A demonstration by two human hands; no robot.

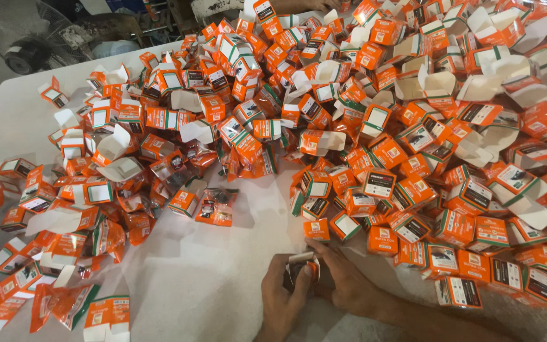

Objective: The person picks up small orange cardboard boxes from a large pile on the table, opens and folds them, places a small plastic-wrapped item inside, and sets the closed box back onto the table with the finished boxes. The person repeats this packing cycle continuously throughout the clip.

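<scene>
Holding one small orange-and-white box (303, 266) at the lower centre of the frame.
Left hand (284, 303) and right hand (348, 282) both pinch it above the white tabletop (210, 278), beside the heap of boxes (375, 126).

A small box (301, 267) sits between two hands at the bottom edge of the white table. It is orange, with a white flap standing open on top and something dark showing inside. The fingers cover most of it. It rests on the table, just in front of the big heap of orange boxes.
</scene>
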